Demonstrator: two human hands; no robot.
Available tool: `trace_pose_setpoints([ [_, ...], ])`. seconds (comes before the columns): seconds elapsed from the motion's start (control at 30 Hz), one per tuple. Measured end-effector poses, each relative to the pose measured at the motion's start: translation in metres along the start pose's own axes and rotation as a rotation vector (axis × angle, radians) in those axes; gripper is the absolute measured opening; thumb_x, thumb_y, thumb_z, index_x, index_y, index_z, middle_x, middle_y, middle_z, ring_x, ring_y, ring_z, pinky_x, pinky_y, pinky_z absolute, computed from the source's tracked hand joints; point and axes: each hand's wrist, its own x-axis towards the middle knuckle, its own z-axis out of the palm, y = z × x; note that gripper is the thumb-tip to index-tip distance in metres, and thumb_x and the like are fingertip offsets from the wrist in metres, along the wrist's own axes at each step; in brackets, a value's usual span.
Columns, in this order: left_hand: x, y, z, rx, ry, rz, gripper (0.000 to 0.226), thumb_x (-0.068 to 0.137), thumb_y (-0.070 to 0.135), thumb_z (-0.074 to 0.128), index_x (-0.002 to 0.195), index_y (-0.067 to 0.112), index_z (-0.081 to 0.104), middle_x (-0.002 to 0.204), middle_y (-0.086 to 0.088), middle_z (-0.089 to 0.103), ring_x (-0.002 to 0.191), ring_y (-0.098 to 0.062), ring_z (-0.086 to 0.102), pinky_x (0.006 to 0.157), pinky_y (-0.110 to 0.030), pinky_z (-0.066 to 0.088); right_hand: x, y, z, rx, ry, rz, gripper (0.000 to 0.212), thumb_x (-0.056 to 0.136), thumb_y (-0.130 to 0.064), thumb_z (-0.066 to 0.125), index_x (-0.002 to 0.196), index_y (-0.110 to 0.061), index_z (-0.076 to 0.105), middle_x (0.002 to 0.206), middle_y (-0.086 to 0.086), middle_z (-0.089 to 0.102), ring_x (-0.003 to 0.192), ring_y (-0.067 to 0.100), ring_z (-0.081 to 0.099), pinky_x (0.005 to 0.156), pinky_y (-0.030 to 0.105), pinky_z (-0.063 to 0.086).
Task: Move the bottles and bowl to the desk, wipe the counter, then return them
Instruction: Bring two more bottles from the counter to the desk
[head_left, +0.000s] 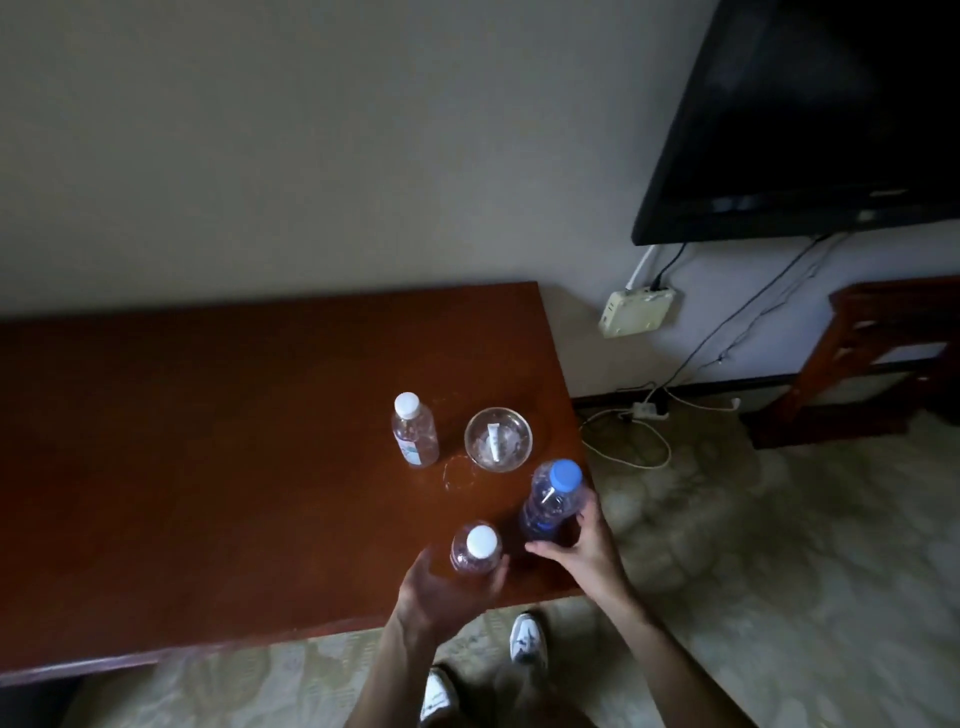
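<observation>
Three clear plastic bottles and a glass bowl stand near the right end of a dark red-brown wooden counter (208, 441). My left hand (447, 587) curls around a white-capped bottle (477, 548) near the front edge. My right hand (582, 540) grips a blue-capped bottle (550, 501) with a blue label, by the counter's right edge. Farther back stands another white-capped bottle (414, 431), untouched. To its right sits the glass bowl (497, 439), with a small white tube lying in it.
A wet ring (457, 475) marks the wood in front of the bowl. A black TV (810, 119) hangs on the wall at upper right, with a white box and cables below it. A wooden chair (878, 358) stands at far right on patterned carpet. My shoes show below.
</observation>
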Motion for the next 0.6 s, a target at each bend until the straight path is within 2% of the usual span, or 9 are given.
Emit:
trace_pose_setpoints([
  [0.03,-0.004,0.005,0.006,-0.036,0.036,-0.009,0.08,0.091,0.052,0.053,0.103,-0.027,0.052,0.101,-0.047,0.059,0.129,-0.037,0.046,0.118,-0.036,0.03,-0.005,0.007,-0.002,-0.008,0.027,-0.002,0.108,0.041,-0.048,0.092,0.131,-0.023,0.04,0.132,-0.003,0.054,0.124,0.012,0.052,0.109,0.033,0.041],
  [0.07,-0.006,0.002,0.003,-0.052,-0.029,-0.039,0.078,0.089,0.054,0.054,0.104,-0.023,0.053,0.101,-0.044,0.06,0.121,-0.04,0.049,0.118,-0.037,0.03,-0.012,0.013,-0.004,-0.02,0.054,0.001,0.101,0.044,-0.035,0.095,0.13,-0.022,0.042,0.131,-0.003,0.055,0.124,0.012,0.052,0.108,0.03,0.041],
  [0.1,-0.007,-0.002,0.001,-0.016,0.057,-0.033,0.079,0.088,0.055,0.054,0.108,-0.021,0.051,0.103,-0.044,0.059,0.115,-0.044,0.05,0.118,-0.037,0.031,-0.019,0.017,-0.006,-0.013,0.088,0.005,0.097,0.048,-0.024,0.095,0.129,-0.018,0.043,0.131,-0.002,0.054,0.124,0.011,0.052,0.107,0.028,0.041],
  [0.17,-0.014,-0.009,-0.006,0.12,0.158,-0.049,0.086,0.086,0.059,0.055,0.12,-0.019,0.044,0.115,-0.043,0.053,0.115,-0.044,0.05,0.111,-0.04,0.039,-0.037,0.032,-0.009,0.011,0.188,0.015,0.085,0.055,-0.012,0.092,0.128,-0.012,0.047,0.129,-0.001,0.055,0.122,0.012,0.054,0.103,0.029,0.044],
  [0.2,-0.015,-0.012,-0.011,0.134,0.129,-0.071,0.089,0.085,0.061,0.053,0.127,-0.018,0.041,0.123,-0.039,0.051,0.115,-0.042,0.052,0.104,-0.043,0.044,-0.05,0.038,-0.01,0.036,0.247,0.054,0.076,0.06,-0.01,0.089,0.124,-0.012,0.05,0.126,-0.002,0.056,0.119,0.013,0.055,0.099,0.032,0.048],
  [0.27,-0.016,-0.014,-0.02,0.158,0.089,-0.064,0.088,0.087,0.062,0.048,0.139,-0.009,0.039,0.132,-0.027,0.053,0.107,-0.039,0.057,0.085,-0.048,0.054,-0.075,0.052,-0.013,0.102,0.309,0.151,0.054,0.07,-0.01,0.084,0.115,-0.014,0.055,0.117,-0.002,0.06,0.111,0.018,0.059,0.09,0.037,0.053],
  [0.33,-0.009,-0.017,-0.029,0.235,0.065,-0.049,0.085,0.089,0.061,0.044,0.142,-0.006,0.039,0.122,-0.024,0.058,0.099,-0.037,0.059,0.072,-0.05,0.058,-0.104,0.069,-0.017,0.135,0.34,0.257,0.039,0.074,-0.015,0.081,0.106,-0.018,0.059,0.106,0.001,0.065,0.102,0.022,0.064,0.082,0.035,0.055],
  [0.47,-0.001,-0.022,-0.031,0.436,0.064,-0.028,0.062,0.091,0.048,0.044,0.122,-0.005,0.053,0.104,-0.023,0.065,0.09,-0.032,0.063,0.071,-0.041,0.058,-0.152,0.098,-0.024,0.218,0.313,0.558,0.05,0.067,-0.045,0.08,0.106,-0.02,0.059,0.099,0.002,0.07,0.091,0.021,0.068,0.077,0.038,0.053],
  [0.6,0.024,-0.048,-0.045,0.96,0.26,0.081,0.042,0.096,0.035,0.046,0.108,-0.002,0.061,0.095,-0.022,0.07,0.076,-0.03,0.066,0.066,-0.032,0.049,-0.186,0.126,-0.032,0.248,0.229,0.777,0.027,0.087,-0.029,0.068,0.105,-0.013,0.057,0.101,0.011,0.069,0.084,0.023,0.068,0.068,0.033,0.049],
])
